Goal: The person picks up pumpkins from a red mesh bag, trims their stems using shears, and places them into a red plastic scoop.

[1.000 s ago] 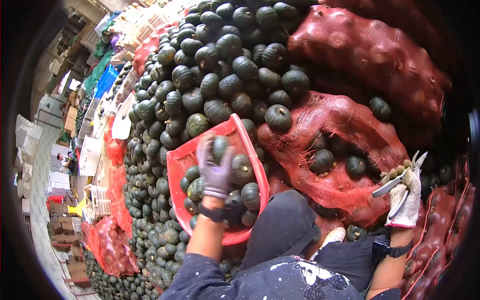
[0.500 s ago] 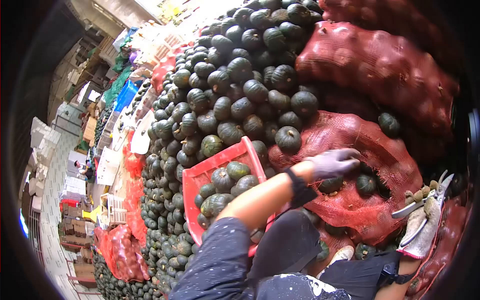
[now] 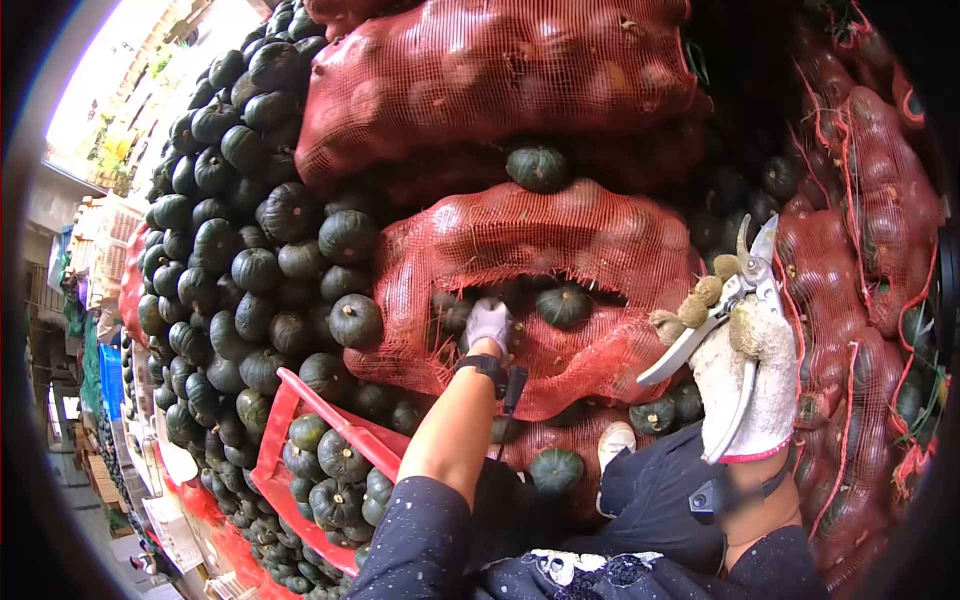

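My left hand (image 3: 489, 322), in a thin pale purple glove, reaches into the torn opening of a red mesh sack (image 3: 560, 230). Its fingertips point down beside a dark green squash and are hard to make out. Another squash (image 3: 564, 306) lies in the same opening, to the right of the hand. My right hand (image 3: 745, 365), in a white work glove with brown fingertips, is closed around pruning shears (image 3: 755, 262). The shears' blades point up and are apart. A red crate (image 3: 278, 455) with several squashes inside stands to the left of my left forearm.
A tall heap of loose squashes (image 3: 255, 270) rises on the left. Full red mesh sacks lie beyond (image 3: 500, 80) and along the right side (image 3: 830, 290). One squash (image 3: 537, 168) rests between the sacks. My shoe (image 3: 616, 440) is below the torn sack.
My view has swung right, so the torn sack is now in the middle. My left hand has gone from above the sack down into its opening. The right hand still holds the shears.
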Motion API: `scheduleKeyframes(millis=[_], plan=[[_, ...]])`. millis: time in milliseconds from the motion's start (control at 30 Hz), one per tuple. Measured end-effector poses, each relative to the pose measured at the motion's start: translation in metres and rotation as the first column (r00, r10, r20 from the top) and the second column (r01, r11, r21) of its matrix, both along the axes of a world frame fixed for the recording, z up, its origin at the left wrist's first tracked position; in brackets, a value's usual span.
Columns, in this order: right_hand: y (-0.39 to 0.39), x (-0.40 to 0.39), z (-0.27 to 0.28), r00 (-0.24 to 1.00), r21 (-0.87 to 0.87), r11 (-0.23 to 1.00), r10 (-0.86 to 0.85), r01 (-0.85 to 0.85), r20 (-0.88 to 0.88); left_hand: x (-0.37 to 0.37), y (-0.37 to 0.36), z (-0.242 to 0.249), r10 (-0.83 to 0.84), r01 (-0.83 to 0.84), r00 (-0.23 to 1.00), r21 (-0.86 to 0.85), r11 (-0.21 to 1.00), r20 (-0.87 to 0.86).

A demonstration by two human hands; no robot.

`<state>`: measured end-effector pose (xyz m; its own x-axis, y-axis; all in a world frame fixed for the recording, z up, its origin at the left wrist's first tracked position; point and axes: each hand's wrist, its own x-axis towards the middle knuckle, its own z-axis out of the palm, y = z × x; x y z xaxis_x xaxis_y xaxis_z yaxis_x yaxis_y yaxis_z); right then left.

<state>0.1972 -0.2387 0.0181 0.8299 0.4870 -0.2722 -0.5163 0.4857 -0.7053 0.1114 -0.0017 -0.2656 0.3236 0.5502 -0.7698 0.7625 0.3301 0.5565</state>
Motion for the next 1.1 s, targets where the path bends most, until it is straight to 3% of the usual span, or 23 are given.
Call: scheduleKeyframes(millis=[33,67,100,133,200,233,300,367,433,467,533,567,600,633,733,767,800,833,867,900,933,1000,1100], plan=[[-0.002,0.001,0.000,1.000,0.004,1.000,0.005,-0.005,-0.004,0.005,0.003,-0.007,-0.103,0.075,0.993,0.341,0.937,0.065],[-0.004,0.001,0.000,1.000,0.007,1.000,0.010,-0.010,-0.008,0.011,0.005,-0.021,-0.220,0.111,0.971,0.644,0.757,0.092],[-0.009,0.002,-0.001,0.999,0.004,1.000,0.011,-0.010,-0.033,0.023,0.010,-0.022,-0.469,0.217,0.859,0.684,0.697,0.205],[-0.016,0.005,-0.003,0.998,0.007,1.000,-0.007,0.007,-0.068,0.030,0.004,-0.023,-0.610,0.450,0.790,0.736,0.506,-0.064],[-0.030,0.008,-0.005,0.990,0.010,0.999,-0.044,0.046,-0.134,0.059,-0.002,-0.025,-0.649,0.563,0.745,0.670,0.484,-0.156],[-0.027,0.000,0.003,0.983,-0.011,0.990,-0.139,0.138,-0.118,0.074,-0.001,-0.039,-0.664,0.612,0.736,0.547,0.571,-0.131],[-0.038,-0.009,0.001,0.976,-0.294,0.946,-0.075,0.134,0.205,0.097,-0.007,-0.059,-0.635,0.649,0.708,0.640,0.412,-0.308],[-0.058,-0.010,0.004,0.947,-0.555,0.831,0.146,0.040,0.287,0.114,-0.008,-0.066,-0.605,0.697,0.644,0.685,0.213,-0.468],[-0.066,-0.010,0.010,0.866,-0.785,0.619,0.379,0.024,0.325,0.095,0.000,-0.032,-0.741,0.764,0.573,0.556,0.327,-0.351],[-0.057,-0.009,0.011,0.940,-0.625,0.781,0.215,-0.003,0.265,0.079,0.006,-0.001,-0.791,0.794,0.543,0.480,0.373,-0.283],[-0.039,-0.007,0.014,0.994,-0.195,0.975,-0.101,0.105,0.026,0.030,0.005,0.029,-0.770,0.656,0.635,0.572,0.492,-0.066],[-0.039,-0.001,0.011,0.995,-0.206,0.974,-0.098,0.092,-0.021,0.006,0.009,0.044,-0.528,0.493,0.779,0.191,0.849,0.337],[-0.037,0.002,0.009,0.989,-0.094,0.993,-0.081,0.070,-0.123,-0.020,0.015,0.057,-0.074,0.282,0.843,-0.320,0.904,0.533],[-0.036,0.005,0.007,0.972,0.014,0.998,-0.056,0.061,-0.228,-0.035,0.016,0.067,0.012,0.255,0.798,-0.357,0.899,0.603],[-0.008,-0.009,0.009,0.997,-0.107,0.992,0.054,-0.060,-0.059,-0.070,0.009,0.125,0.394,0.168,0.623,-0.607,0.777,0.676],[0.003,-0.011,0.012,0.992,-0.249,0.962,0.102,-0.116,-0.068,-0.076,0.005,0.132,0.417,0.210,0.527,-0.589,0.780,0.740],[0.005,-0.011,0.005,0.978,-0.379,0.903,0.207,-0.200,-0.025,-0.087,-0.002,0.137,0.640,0.081,0.527,-0.782,0.617,0.560],[0.009,-0.016,-0.005,0.945,-0.427,0.866,0.319,-0.259,0.072,-0.094,-0.021,0.143,0.168,0.065,0.560,-0.245,0.967,0.811],[0.012,-0.024,-0.016,0.892,-0.483,0.822,0.422,-0.302,0.163,-0.097,-0.030,0.151,0.484,0.086,0.439,-0.572,0.816,0.757],[0.014,-0.030,-0.027,0.796,-0.651,0.709,0.546,-0.272,0.262,-0.099,-0.038,0.162,0.757,0.124,0.339,-0.824,0.553,0.559],[0.019,-0.036,-0.028,0.489,-0.827,0.552,0.696,0.105,0.526,-0.103,-0.045,0.165,0.814,0.124,0.242,-0.849,0.514,0.528],[0.022,-0.048,-0.041,0.208,-0.741,0.638,0.711,0.211,0.672,-0.104,-0.060,0.165,0.895,0.152,0.050,-0.889,0.432,0.443],[0.030,-0.061,-0.053,-0.106,-0.749,0.537,0.833,0.388,0.543,-0.100,-0.063,0.145,0.852,0.066,0.125,-0.861,0.505,0.509]])
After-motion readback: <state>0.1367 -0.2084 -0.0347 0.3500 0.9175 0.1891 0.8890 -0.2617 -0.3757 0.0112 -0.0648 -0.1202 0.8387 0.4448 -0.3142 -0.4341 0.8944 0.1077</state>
